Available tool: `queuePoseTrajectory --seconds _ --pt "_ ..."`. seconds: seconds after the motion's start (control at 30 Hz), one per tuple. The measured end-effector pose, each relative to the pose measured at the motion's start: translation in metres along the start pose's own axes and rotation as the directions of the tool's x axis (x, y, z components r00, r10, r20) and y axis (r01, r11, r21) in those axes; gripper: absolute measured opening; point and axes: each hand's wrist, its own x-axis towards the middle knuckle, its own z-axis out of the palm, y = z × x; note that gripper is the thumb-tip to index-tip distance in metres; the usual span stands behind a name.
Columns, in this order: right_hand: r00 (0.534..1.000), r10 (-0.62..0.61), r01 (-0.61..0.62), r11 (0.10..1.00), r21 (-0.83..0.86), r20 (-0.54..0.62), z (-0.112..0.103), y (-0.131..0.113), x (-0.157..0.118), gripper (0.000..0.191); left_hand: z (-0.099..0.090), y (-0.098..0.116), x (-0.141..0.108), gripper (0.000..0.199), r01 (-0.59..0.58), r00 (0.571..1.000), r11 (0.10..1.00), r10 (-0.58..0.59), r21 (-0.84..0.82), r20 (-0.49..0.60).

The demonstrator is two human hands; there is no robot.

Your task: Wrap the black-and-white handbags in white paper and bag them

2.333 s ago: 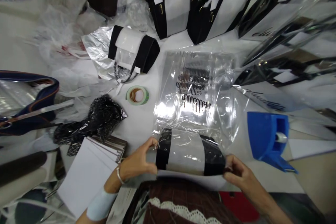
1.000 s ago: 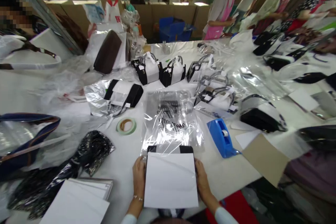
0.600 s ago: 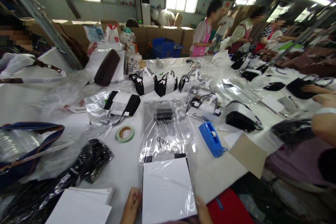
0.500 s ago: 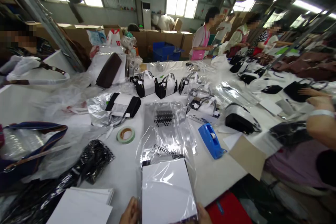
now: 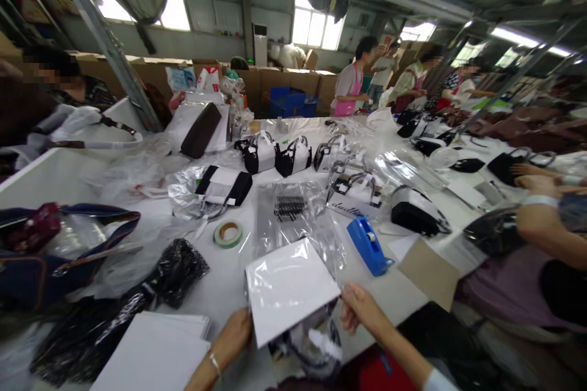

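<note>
In front of me a white board [image 5: 291, 287], with glare from clear plastic film over it, lies tilted across a handbag. Below the board the handbag's wrapped grey handles [image 5: 316, 345] and pale paper show; most of its body is hidden. My left hand [image 5: 236, 335] is at the board's left edge, closed on the wrapped handbag, its fingertips hidden behind. My right hand [image 5: 358, 308] is closed at the board's right corner, fingers curled on the plastic bag. Beyond the board, the flattened clear plastic bag [image 5: 290, 208] bears black print.
A green tape roll [image 5: 228, 234] lies left, a blue tape dispenser [image 5: 368, 246] right. White sheets [image 5: 151, 354] and black plastic [image 5: 181, 272] are at lower left. Wrapped handbags [image 5: 293, 156] stand farther back. A co-worker's arm [image 5: 541, 214] reaches in from the right.
The board and handbag have turned and tilted, exposing the handles below. Both my hands have come up further into view. The camera view has shifted slightly.
</note>
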Motion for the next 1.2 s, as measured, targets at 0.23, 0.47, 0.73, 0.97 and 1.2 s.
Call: queuePoseTrajectory --seconds 0.23,0.47,0.73,0.97,1.2 --pt "0.898 -0.391 0.251 0.833 -0.493 -0.203 -0.062 -0.128 0.019 0.033 -0.099 0.098 0.014 0.054 -0.089 0.993 0.996 0.087 0.026 0.086" --pt "0.873 -0.343 0.237 0.920 -0.312 -0.348 -0.080 -0.143 0.021 0.031 -0.122 0.121 0.023 0.047 -0.022 0.992 0.998 0.014 0.059 0.129" --pt "0.937 -0.284 0.267 0.958 -0.106 -0.202 -0.118 -0.149 0.004 0.037 -0.116 0.146 0.039 0.047 -0.083 0.996 0.997 0.083 -0.009 -0.023" --pt "0.964 -0.255 0.259 0.855 -0.449 0.073 -0.143 -0.140 0.021 0.044 -0.099 0.155 0.075 0.047 -0.051 0.967 0.994 0.025 -0.097 -0.252" --pt "0.660 -0.560 0.716 0.269 -0.644 0.500 -0.064 -0.165 0.034 0.142 -0.081 0.196 0.086 0.046 -0.204 0.952 0.965 0.157 -0.162 -0.263"
